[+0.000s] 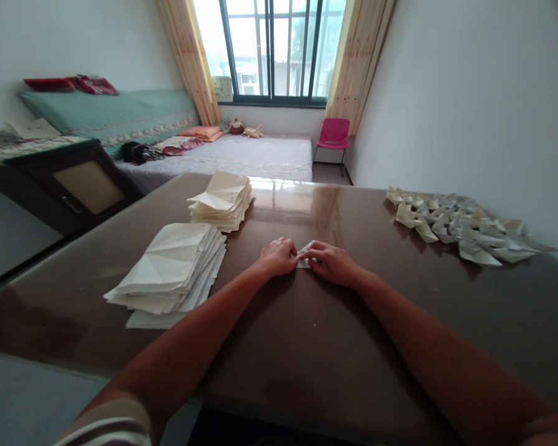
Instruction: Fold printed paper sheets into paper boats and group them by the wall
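Note:
Near the middle of the brown table, a small folded piece of paper (304, 263) lies between my two hands. My left hand (279, 255) grips its left edge with curled fingers. From the other side, my right hand (332, 261) has its thumb and fingers closed on the paper's right part. Both hands rest low at the tabletop and cover much of the paper, so its full shape is hidden. To the left stand two stacks of creased paper sheets, a nearer whitish stack (167, 266) and a farther cream stack (223, 198).
Several folded paper shapes (460, 223) lie grouped at the table's right side. The glossy brown table (307, 347) reaches to a bed (270, 158) behind it. A pink chair (333, 134) stands by the right wall, and a dark cabinet (41, 176) is at left.

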Motion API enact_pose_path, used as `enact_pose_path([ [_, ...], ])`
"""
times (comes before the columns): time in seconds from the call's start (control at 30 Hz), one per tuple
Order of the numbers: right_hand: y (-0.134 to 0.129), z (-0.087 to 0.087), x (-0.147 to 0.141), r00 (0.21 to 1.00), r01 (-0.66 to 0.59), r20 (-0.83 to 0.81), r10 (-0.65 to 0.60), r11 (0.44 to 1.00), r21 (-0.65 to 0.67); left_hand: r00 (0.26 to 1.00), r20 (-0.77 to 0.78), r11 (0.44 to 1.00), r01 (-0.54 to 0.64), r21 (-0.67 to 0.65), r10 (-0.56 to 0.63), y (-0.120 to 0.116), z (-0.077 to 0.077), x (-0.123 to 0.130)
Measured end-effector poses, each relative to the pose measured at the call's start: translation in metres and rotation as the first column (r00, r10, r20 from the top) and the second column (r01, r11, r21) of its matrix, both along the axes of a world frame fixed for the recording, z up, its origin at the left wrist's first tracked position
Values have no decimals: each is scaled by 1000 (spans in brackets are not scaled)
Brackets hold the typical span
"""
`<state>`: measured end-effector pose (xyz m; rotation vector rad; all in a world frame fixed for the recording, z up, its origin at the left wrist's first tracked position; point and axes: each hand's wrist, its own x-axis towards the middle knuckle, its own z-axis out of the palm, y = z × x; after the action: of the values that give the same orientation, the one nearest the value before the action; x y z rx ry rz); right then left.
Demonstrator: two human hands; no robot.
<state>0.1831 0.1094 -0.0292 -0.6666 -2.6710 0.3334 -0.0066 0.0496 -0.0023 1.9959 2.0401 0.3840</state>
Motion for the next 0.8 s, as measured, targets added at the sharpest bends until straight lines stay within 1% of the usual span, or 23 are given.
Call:
enact_pose_path([
  [0.13, 0, 0, 0, 1000, 13, 6, -13, 1000, 1, 1000, 29, 1000, 10, 21, -10, -2, -3, -2],
  [0.23, 0, 2, -1, 1000, 19, 7, -19, 1000, -1, 997, 79, 1000, 17, 2, -18, 1, -6, -7],
  [0.33, 0, 2, -1, 1000, 16, 9, -16, 1000, -5, 995, 98, 1000, 16, -13, -15, 4, -6, -10],
  [0.6, 1, 2, -2, 999, 37, 18, -37, 999, -15, 1000, 26, 997, 3, -75, -1, 2, 6, -2],
  [0.8, 1, 2, -2, 999, 37, 14, -37, 999, -24, 999, -33, 997, 31, -71, -34, 0, 6, -1],
])
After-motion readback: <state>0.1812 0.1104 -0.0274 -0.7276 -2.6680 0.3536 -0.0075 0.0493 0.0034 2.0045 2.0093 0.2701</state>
